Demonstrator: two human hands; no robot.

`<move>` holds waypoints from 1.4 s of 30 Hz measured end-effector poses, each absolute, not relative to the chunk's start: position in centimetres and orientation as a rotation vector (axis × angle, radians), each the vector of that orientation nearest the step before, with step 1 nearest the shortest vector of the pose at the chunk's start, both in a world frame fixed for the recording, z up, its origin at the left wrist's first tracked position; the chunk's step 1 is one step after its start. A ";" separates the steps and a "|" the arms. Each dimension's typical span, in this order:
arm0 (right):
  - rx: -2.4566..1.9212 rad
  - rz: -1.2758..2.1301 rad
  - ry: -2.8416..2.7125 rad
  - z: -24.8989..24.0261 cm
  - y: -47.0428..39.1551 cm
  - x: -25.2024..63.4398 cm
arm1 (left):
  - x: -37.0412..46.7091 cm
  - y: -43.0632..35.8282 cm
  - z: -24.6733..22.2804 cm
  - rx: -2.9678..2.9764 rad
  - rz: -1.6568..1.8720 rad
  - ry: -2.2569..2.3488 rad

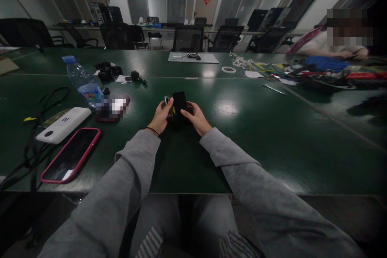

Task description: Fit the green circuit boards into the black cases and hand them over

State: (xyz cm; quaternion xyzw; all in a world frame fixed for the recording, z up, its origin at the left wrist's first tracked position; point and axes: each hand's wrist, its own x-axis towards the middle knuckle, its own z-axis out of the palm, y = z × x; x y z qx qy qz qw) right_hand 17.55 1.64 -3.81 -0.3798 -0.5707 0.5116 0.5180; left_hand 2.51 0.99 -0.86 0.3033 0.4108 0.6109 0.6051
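Green tabletop (272, 149) bears one bottle (82, 80); left hand (160, 118) and right hand (198, 118) clamp fingers (186, 113) on one black box (179, 100).

I can't see the fingertips of the right hand (198, 119) behind the black box (180, 102); by the left hand (160, 119), the yellow-marked piece (173, 110) is too small for me to identify. Left of the fingers, a red gadget (106, 113) is partly pixelated. Far right of them, cables (332, 75) blur. Both sleeves (134, 161) leave my bottom edge.

green table (256, 129) with pink-edged phone (71, 155)
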 end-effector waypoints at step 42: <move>-1.486 0.004 -1.763 -4.2 2.8 20.8 | 2.0 1.1 -0.6 0.775 1.419 0.977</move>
